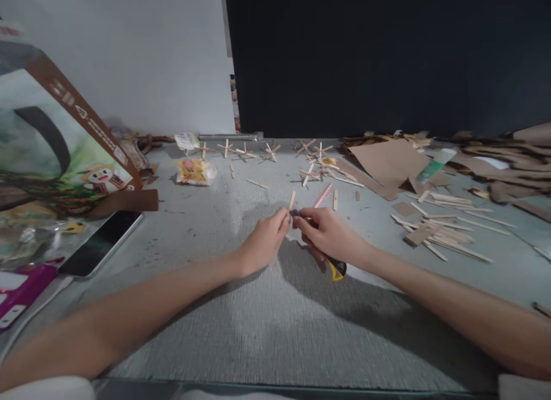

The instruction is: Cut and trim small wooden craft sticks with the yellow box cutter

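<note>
My left hand [267,242] is closed in a pinch on a wooden craft stick [292,201], whose upper end points away from me. Close against it, my right hand [331,233] wraps round a yellow-and-black utility knife [337,270]. The knife's dark front end meets the stick beside my left fingertips; its blade is too small to make out. Just beyond my hands lie a pink patterned straw [323,195] and a short piece of stick [336,200].
Several crossed-stick pieces [245,151] stand along the back. Loose sticks [447,230], brown cardboard [387,166] and a green-and-white glue tube [436,164] lie right. At left are a phone [102,243], a purple power strip [26,291], a yellow packet [194,173] and a large box [64,136].
</note>
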Available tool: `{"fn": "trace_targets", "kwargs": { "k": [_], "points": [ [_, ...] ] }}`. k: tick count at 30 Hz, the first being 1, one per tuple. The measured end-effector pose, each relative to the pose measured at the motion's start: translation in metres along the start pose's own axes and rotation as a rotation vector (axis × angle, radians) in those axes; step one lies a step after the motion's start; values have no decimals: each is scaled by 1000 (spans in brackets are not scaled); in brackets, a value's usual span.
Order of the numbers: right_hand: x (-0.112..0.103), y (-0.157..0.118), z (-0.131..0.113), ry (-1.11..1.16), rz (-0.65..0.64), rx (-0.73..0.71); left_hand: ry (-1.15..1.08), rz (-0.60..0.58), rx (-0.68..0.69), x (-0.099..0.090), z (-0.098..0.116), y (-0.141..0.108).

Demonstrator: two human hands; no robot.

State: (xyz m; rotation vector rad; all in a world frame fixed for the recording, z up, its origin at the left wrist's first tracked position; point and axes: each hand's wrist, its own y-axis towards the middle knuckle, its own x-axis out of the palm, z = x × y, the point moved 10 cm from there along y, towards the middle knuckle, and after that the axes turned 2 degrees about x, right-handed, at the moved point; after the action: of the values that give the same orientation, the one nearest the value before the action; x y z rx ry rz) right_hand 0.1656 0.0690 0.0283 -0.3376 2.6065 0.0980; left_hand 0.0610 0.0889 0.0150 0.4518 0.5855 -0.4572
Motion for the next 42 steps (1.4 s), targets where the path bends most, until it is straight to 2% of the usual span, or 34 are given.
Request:
{"fn": "trace_targets", "kwargs": {
  "k": [3,5,11,18,26,42],
  "points": [
    [-1,1,2,-8,-44,22,-21,-2,9,0,-1,1],
    [1,3,5,65,-79,33,-85,-5,1,1,-4,1],
    [10,11,17,315,-172,28,-435,-75,-101,13,-18,4],
    [11,10,17,382,-162,11,-625,-57,-128,18,-21,7],
    [15,9,18,439,-174,29,-715,-92,-132,19,-21,8],
    [16,9,20,484,-180,42,-738,-111,-145,19,-22,10]
  ]
}}
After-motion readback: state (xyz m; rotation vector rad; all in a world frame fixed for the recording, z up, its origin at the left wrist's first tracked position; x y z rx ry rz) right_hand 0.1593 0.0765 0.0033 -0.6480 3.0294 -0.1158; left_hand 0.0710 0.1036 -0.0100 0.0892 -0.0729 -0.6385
